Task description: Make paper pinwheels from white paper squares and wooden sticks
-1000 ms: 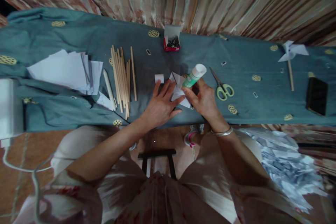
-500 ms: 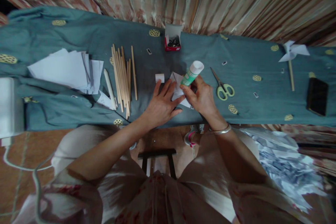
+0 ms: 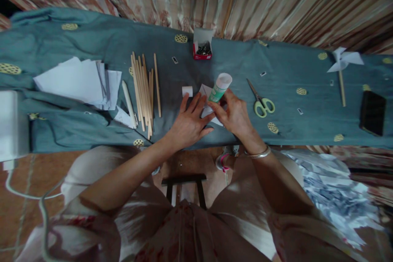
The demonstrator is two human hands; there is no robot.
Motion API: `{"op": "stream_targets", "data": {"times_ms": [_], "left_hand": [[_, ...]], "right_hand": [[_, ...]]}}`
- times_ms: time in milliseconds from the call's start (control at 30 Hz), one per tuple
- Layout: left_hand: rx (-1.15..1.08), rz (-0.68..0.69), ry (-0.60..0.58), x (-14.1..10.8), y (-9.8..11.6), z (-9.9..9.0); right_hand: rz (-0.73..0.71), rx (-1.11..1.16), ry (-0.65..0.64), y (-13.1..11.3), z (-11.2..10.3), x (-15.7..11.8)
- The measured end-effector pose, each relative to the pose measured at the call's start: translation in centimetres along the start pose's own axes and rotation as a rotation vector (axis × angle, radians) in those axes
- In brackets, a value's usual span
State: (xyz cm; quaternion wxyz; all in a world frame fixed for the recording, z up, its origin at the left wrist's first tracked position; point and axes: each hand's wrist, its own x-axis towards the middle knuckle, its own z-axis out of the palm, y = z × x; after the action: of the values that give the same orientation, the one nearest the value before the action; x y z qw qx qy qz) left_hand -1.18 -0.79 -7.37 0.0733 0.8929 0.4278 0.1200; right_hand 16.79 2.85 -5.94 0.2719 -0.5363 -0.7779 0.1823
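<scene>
My right hand (image 3: pixel 235 115) is closed around a green and white glue stick (image 3: pixel 220 87), tilted with its lower end at a small white paper (image 3: pixel 206 89). That paper lies on the dark green cloth, partly hidden under both hands. My left hand (image 3: pixel 189 125) rests flat with its fingers spread, fingertips on the paper's left side. A white cap (image 3: pixel 187 91) lies just beyond the left fingertips. Green-handled scissors (image 3: pixel 260 101) lie to the right of my right hand.
Wooden sticks (image 3: pixel 143 90), a white pen (image 3: pixel 129 102) and stacked white paper (image 3: pixel 72 82) lie left. An open red box (image 3: pixel 202 51) of small dark metal pieces stands behind. Right are a paper pinwheel (image 3: pixel 341 63), a black phone (image 3: pixel 372 113) and, below the table, paper scraps (image 3: pixel 334 192).
My right hand has moved the glue stick slightly to the left over the paper. My left hand stays in the same place.
</scene>
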Motion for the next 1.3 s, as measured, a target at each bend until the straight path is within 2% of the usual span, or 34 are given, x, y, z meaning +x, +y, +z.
{"op": "stream_targets", "data": {"times_ms": [767,1300], "left_hand": [[-0.014,-0.009,-0.004,0.0,-0.1,0.0],[-0.016,-0.009,-0.015,0.0,-0.1,0.1]], "right_hand": [[0.022,0.062,-0.03,0.4,-1.0,-1.0],[0.031,0.041,0.028,1.0,-0.8,-0.3]]}}
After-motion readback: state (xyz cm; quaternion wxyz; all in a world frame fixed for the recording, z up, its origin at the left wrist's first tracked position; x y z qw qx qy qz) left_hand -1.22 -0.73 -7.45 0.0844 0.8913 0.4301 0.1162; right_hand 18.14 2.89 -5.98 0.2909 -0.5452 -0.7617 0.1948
